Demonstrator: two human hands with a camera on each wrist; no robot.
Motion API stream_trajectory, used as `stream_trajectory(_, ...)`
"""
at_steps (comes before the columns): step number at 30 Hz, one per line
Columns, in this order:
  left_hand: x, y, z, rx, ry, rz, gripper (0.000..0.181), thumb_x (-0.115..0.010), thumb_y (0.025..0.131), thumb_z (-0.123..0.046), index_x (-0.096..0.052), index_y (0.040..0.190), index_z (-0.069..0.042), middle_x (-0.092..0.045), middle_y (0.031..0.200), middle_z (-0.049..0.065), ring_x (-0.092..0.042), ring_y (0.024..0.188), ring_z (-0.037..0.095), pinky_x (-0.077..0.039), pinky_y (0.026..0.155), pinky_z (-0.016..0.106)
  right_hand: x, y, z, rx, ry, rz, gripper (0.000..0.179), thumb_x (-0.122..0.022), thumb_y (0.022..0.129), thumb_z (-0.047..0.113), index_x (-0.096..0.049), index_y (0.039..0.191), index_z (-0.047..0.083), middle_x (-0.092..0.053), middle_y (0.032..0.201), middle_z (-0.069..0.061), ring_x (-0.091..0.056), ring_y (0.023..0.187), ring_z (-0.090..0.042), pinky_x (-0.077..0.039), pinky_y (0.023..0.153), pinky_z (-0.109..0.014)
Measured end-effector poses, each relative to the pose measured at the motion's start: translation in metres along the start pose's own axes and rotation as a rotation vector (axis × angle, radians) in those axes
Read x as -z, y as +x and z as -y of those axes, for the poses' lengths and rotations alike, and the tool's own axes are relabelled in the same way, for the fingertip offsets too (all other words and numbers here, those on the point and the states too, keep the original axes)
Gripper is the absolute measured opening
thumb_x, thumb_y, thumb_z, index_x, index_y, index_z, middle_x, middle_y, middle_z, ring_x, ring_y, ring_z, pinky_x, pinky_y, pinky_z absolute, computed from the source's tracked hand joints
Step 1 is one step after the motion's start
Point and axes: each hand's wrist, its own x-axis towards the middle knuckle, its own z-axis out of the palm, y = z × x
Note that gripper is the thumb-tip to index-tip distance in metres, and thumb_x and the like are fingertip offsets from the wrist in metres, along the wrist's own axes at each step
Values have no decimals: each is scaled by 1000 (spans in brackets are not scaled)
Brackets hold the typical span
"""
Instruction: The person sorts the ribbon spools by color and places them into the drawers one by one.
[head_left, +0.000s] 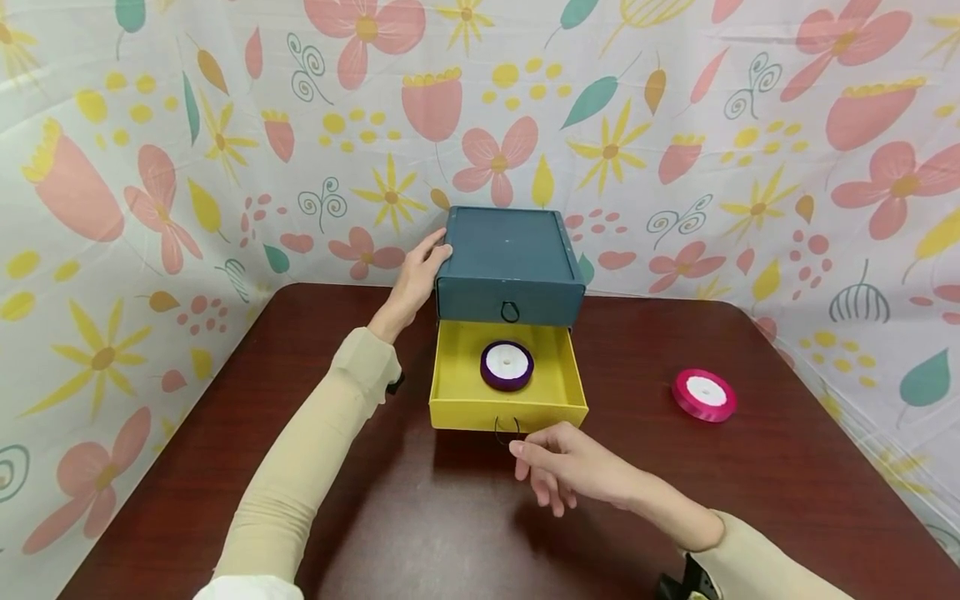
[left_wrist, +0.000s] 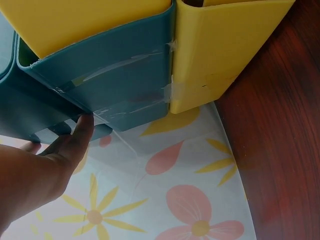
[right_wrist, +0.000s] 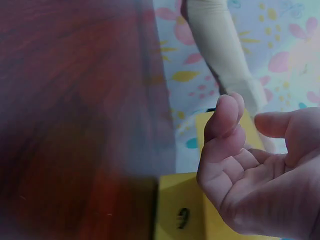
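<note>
My left hand [head_left: 417, 275] rests against the left side of a dark teal drawer box [head_left: 510, 242], its fingertips at the top edge. In the left wrist view the fingers [left_wrist: 82, 132] touch the box's side wall. Below this box, a yellow drawer [head_left: 457, 367] is pulled out, with a spool of purple ribbon [head_left: 507, 365] lying inside. A black ring pull [head_left: 507, 429] hangs at the drawer's front. Just right of that ring is my right hand [head_left: 562, 467], fingers loosely bent; a gap between thumb and fingertips shows in the right wrist view, with nothing held.
A spool of pink ribbon [head_left: 703, 395] lies on the dark wooden table [head_left: 375, 517], right of the drawers. Another ring pull [head_left: 510, 312] is on the teal front. A yellow lower box [left_wrist: 215, 55] stands under the teal ones. A flower-print cloth [head_left: 337, 167] hangs behind.
</note>
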Motion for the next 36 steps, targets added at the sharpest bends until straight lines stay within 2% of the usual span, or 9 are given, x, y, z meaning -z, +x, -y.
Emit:
stream_trajectory(3, 0, 0, 0, 0, 7, 0, 54, -42, 102, -41, -31, 152, -27, -29, 159, 0, -27, 147, 22, -27, 118, 46, -3, 4, -7, -59, 103, 15, 44, -46, 102, 37, -61, 97, -4, -60, 59, -10, -58, 44, -13, -43, 41, -22)
stream_trajectory(7, 1, 0, 0, -8, -1, 4, 54, -42, 102, -41, -31, 153, -26, -28, 159, 2, -27, 146, 22, -27, 118, 46, -8, 12, -12, -155, 318, 8, 45, -50, 99, 39, -57, 105, -5, -55, 58, 1, -54, 44, -10, -41, 43, -20)
stream_trajectory(10, 0, 0, -1, -12, -7, 6, 54, -41, 102, -40, -30, 153, -25, -28, 159, 2, -27, 147, 22, -27, 118, 46, -11, 18, -15, -187, 454, -15, 38, -52, 98, 36, -58, 103, -1, -52, 57, 4, -50, 44, -9, -39, 44, -19)
stream_trajectory(13, 0, -1, -1, -7, -7, 7, 54, -41, 102, -40, -30, 153, -26, -27, 159, 1, -26, 147, 22, -26, 118, 46, -13, 21, -17, -187, 522, -27, 29, -51, 99, 32, -59, 96, 4, -49, 58, 5, -47, 44, -8, -38, 45, -21)
stream_trajectory(23, 0, -1, -2, -4, -14, 9, 54, -41, 102, -40, -30, 153, -25, -28, 159, 2, -27, 147, 22, -26, 118, 46, -17, 22, -16, -104, 601, -30, 24, -51, 100, 29, -58, 85, 11, -43, 57, 6, -43, 45, -8, -37, 52, -23)
stream_trajectory(36, 0, 0, -1, 1, 5, 10, 54, -41, 102, -41, -30, 153, -27, -27, 159, 1, -27, 146, 22, -26, 118, 47, -19, 25, -11, -87, 603, -66, 26, -47, 102, 27, -54, 82, 12, -41, 57, 6, -42, 46, -8, -36, 53, -23)
